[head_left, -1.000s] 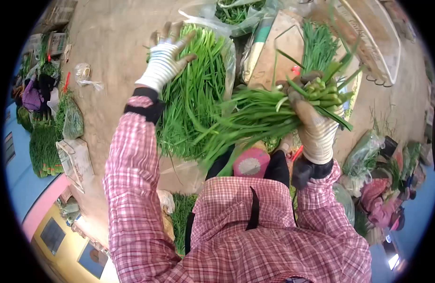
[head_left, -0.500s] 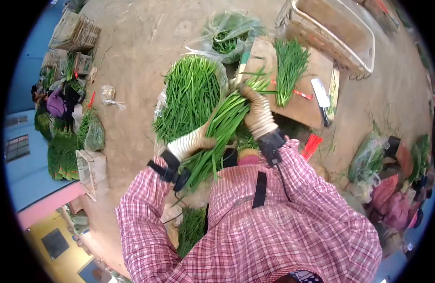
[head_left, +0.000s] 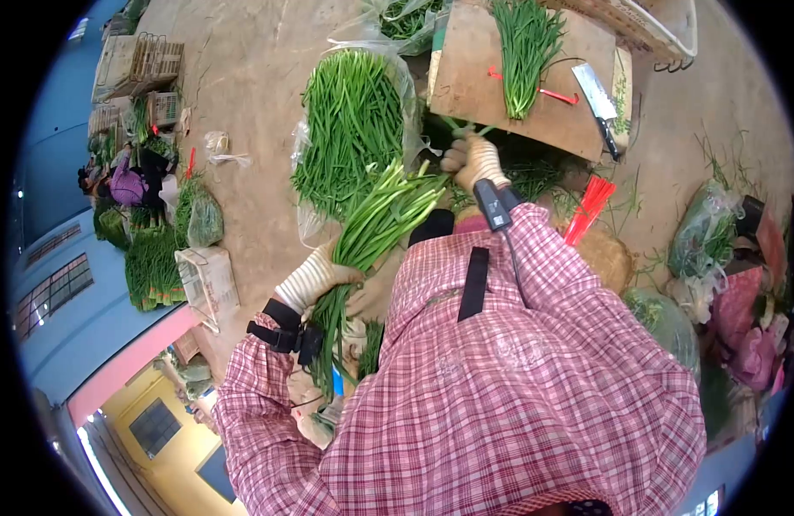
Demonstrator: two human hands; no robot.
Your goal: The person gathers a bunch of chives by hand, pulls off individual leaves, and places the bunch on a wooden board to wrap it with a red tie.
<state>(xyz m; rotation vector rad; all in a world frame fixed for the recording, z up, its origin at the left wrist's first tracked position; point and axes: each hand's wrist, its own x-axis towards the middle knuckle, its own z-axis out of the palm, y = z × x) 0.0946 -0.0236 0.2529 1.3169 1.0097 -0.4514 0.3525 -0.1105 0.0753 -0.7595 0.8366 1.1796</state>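
Note:
My left hand [head_left: 328,273], in a striped glove, is wrapped round a loose bunch of green stalks [head_left: 384,215], pale ends pointing up and right. My right hand [head_left: 476,160], gloved too, is just below the wooden board [head_left: 466,64], apart from that bunch, its fingers closed on a few green pieces. On the board lies another bunch [head_left: 523,60] across a red tie [head_left: 559,96], beside a cleaver [head_left: 593,93]. A big pile of stalks [head_left: 350,129] rests on clear plastic to the left of the board.
Red strips [head_left: 590,206] stand right of my right arm. An open crate [head_left: 646,21] is beyond the board. A bag of greens [head_left: 406,21] sits at the top. White crates [head_left: 209,284] and a person in purple [head_left: 128,182] are at the left; bagged greens [head_left: 707,228] lie at the right.
My right hand has left the bunch and moved right with a few pieces. My left hand still holds the bunch, now lower. The view has shifted, so the board appears higher.

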